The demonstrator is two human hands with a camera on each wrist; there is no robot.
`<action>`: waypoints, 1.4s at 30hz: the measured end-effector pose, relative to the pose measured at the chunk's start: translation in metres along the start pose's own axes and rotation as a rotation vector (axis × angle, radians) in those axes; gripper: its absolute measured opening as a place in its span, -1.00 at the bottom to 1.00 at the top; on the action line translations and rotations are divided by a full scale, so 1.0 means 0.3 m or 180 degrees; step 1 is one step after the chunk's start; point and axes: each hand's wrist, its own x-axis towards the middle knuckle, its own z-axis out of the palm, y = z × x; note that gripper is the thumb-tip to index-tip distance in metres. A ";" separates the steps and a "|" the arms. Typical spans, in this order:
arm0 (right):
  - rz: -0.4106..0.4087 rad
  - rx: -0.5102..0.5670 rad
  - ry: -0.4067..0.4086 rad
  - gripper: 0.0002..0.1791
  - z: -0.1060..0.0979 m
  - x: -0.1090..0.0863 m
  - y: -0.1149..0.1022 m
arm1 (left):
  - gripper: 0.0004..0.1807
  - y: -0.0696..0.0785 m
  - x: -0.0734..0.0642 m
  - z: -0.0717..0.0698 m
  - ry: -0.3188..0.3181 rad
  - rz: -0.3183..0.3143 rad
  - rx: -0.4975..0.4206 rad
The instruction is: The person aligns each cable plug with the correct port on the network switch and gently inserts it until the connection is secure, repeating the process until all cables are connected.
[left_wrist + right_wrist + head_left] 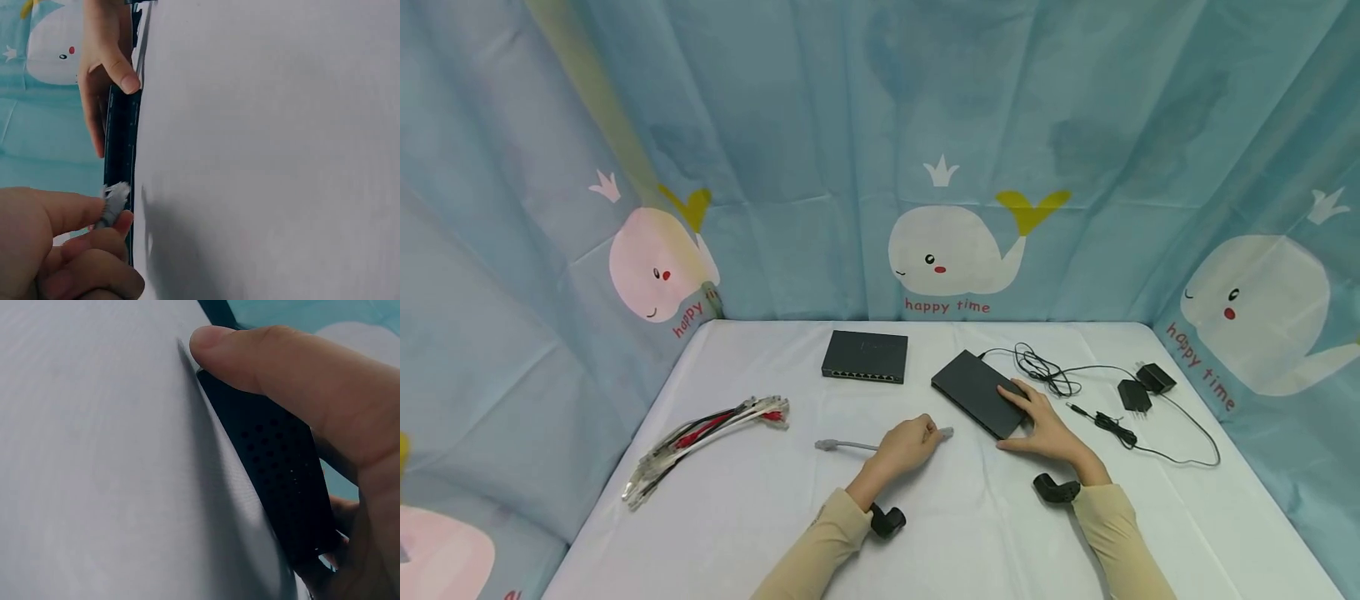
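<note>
My left hand (908, 443) pinches a short grey Ethernet cable close behind one plug (947, 432), which points toward the black network switch on the right. From the other side of that hand the cable's second plug (827, 445) sticks out over the white cloth. My right hand (1047, 427) grips the near right end of this network switch (973, 387), thumb at the front corner and fingers over the top. In the right wrist view, the thumb lies along the switch's vented side (275, 462). The left wrist view shows the pinched plug (114, 205) overlapping the switch's port side.
A second black network switch (865, 356) lies at the back middle, ports facing front. On the left is a bundle of cables (707, 442) in white, black and red. Black power adapters (1156, 378) lie at right; one thin cord (1030, 362) runs to the held switch's back.
</note>
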 end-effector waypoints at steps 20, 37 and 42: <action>0.0165 0.0346 0.0192 -0.04 0.001 0.004 -0.001 | -0.59 0.084 0.059 0.056 -0.0666 -0.0024 -0.1631; 0.0256 0.0572 0.0147 -0.12 -0.018 0.004 -0.059 | -0.55 0.117 0.112 0.122 -0.0796 -0.0078 -0.2767; 0.0260 0.0587 0.0077 -0.14 -0.050 0.001 -0.115 | -0.55 0.112 0.116 0.139 -0.0646 0.0007 -0.2721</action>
